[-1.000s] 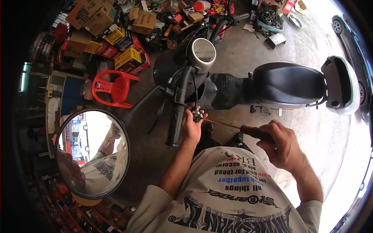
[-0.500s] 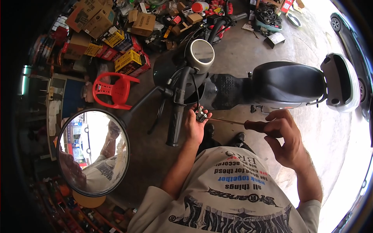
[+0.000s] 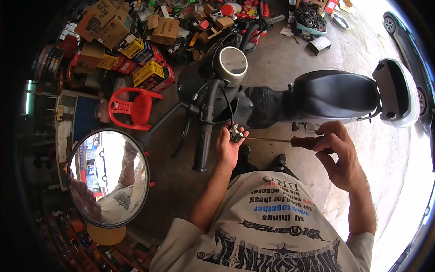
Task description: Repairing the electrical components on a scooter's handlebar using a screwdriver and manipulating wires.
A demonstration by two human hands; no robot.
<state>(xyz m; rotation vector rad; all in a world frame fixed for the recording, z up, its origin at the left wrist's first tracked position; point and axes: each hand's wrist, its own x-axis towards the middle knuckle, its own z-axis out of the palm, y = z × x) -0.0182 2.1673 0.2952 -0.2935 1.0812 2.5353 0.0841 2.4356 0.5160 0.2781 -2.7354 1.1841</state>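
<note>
Between the fingers of my left hand (image 3: 229,149) is a small black and silver part (image 3: 235,134), attached to a black cable (image 3: 229,102) that hangs from the handlebar. What kind of part it is, I cannot make out. My right hand (image 3: 337,154) is closed around the brown handle of a screwdriver (image 3: 304,143). Its long thin shaft points left, and the tip meets or nearly meets the part; contact is too small to tell. Just left of my left hand is the scooter's black handlebar grip (image 3: 202,147).
The scooter's black seat (image 3: 337,94) and white rear box (image 3: 398,93) extend right. A round mirror (image 3: 108,177) sits lower left. Beyond stand a red plastic chair (image 3: 131,108), stacked cartons (image 3: 102,27) and a bin of parts (image 3: 311,20). A car (image 3: 410,59) is at the far right.
My right hand and the screwdriver have shifted slightly to the right and up. My left hand still holds the part in nearly the same place.
</note>
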